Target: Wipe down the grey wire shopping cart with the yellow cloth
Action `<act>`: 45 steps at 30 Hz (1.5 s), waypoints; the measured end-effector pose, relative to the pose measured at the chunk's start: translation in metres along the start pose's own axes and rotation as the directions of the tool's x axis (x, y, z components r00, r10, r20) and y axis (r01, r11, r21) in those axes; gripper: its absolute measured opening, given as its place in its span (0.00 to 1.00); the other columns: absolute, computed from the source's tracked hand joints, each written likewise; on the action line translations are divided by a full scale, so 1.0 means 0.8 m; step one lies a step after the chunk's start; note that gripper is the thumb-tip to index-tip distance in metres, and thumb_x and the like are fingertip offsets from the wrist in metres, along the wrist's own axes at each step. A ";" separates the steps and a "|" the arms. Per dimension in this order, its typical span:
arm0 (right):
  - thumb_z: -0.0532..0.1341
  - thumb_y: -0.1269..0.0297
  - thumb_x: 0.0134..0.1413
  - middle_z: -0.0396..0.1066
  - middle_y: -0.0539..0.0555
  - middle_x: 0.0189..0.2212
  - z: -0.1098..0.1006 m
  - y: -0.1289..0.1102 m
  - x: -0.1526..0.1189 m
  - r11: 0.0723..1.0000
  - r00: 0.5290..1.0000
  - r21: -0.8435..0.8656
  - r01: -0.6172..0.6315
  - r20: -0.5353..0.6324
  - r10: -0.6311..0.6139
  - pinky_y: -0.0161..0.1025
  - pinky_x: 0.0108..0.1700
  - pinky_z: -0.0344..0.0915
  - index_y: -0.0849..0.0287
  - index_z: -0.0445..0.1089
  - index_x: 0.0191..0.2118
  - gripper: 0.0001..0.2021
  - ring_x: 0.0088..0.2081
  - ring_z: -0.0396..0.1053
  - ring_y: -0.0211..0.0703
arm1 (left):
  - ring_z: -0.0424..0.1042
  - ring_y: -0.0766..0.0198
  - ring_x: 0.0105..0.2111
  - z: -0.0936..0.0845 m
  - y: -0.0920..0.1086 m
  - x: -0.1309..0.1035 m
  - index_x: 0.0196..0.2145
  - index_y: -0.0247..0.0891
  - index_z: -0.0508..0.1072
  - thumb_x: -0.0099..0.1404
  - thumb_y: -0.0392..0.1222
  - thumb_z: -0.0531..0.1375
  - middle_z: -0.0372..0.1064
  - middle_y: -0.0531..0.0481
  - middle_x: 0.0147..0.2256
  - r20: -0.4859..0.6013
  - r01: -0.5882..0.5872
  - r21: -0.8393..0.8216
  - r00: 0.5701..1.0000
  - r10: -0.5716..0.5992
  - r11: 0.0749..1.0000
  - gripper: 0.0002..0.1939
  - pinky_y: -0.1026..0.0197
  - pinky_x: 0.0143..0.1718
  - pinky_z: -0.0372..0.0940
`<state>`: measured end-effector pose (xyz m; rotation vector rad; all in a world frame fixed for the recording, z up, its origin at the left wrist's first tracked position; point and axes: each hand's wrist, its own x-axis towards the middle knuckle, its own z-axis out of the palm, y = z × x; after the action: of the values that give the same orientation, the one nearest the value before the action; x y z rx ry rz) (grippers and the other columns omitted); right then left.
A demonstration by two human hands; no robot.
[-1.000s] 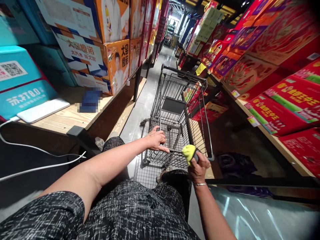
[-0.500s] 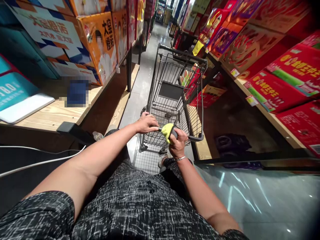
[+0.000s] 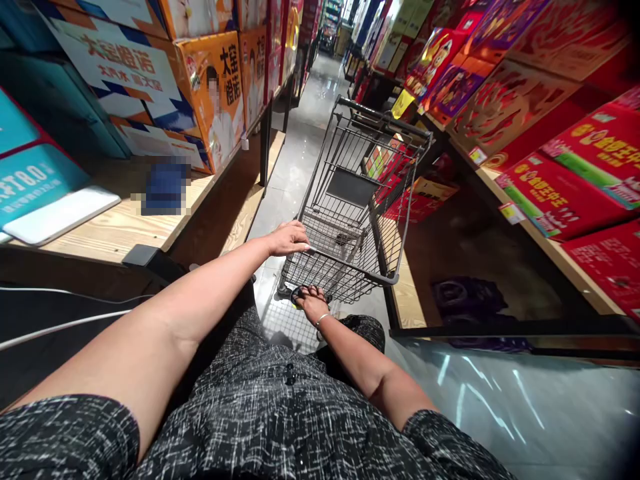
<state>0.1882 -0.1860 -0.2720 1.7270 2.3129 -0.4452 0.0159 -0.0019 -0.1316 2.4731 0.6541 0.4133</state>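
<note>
Head camera: at eight o'clock of shopping cart (image 3: 351, 188), left hand (image 3: 290, 239) has fingers curled over rim (image 3: 350, 263); at seven o'clock, right hand (image 3: 314, 303) holds dark-and-yellow item (image 3: 297, 297) with fingers.

My top (image 3: 245, 427): black, covered in broken white streaks, fine lines running both ways, rough crosshatch look. Pattern is irregular, denser in spots, same across body and sleeves. Small dark button (image 3: 290, 375) on the front, near the midline. Left sleeve (image 3: 75, 433) short, loose, ends above the elbow with a plain hem. Right sleeve (image 3: 445, 440) same cut, same print. Forearms bare below that. Thin silver-coloured bracelet (image 3: 321, 320) on the right wrist, narrow band, finer detail too small to read. Left hand (image 3: 287, 239) bare. Right hand (image 3: 313, 303) bare too. Trousers (image 3: 367, 329): black with white flecks, looks like matching fabric, partly in shadow.
</note>
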 end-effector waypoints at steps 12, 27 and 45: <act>0.50 0.64 0.69 0.57 0.51 0.67 -0.082 -0.014 0.029 0.984 0.932 -0.157 0.084 -0.337 -0.134 0.58 0.64 0.46 0.39 0.66 0.62 0.21 0.65 0.49 0.54 | 0.63 0.55 0.56 0.002 -0.001 0.005 0.40 0.38 0.81 0.74 0.57 0.40 0.77 0.45 0.44 -0.066 -0.006 -0.043 0.998 0.003 0.999 0.33 0.52 0.62 0.55; 0.58 0.64 0.65 0.68 0.50 0.59 -0.116 0.095 -0.095 0.977 0.718 -0.160 -0.140 -0.696 -0.011 0.54 0.61 0.48 0.35 0.73 0.55 0.18 0.59 0.55 0.51 | 0.56 0.51 0.65 -0.008 -0.010 0.004 0.43 0.44 0.80 0.68 0.54 0.53 0.74 0.48 0.51 -0.081 0.067 0.144 0.995 -0.056 0.987 0.19 0.43 0.64 0.44; 0.59 0.64 0.65 0.71 0.48 0.53 0.011 0.070 -0.058 0.989 0.907 -0.147 -0.029 -0.420 -0.036 0.46 0.54 0.57 0.42 0.77 0.48 0.12 0.54 0.61 0.46 | 0.62 0.49 0.56 0.011 0.040 0.018 0.56 0.50 0.73 0.63 0.59 0.61 0.69 0.50 0.57 0.064 0.097 0.340 0.990 -0.126 0.936 0.26 0.48 0.60 0.43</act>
<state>0.2555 -0.2161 -0.2697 1.8922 2.5517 0.1228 0.0428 -0.0213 -0.1181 2.7370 0.8875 0.1608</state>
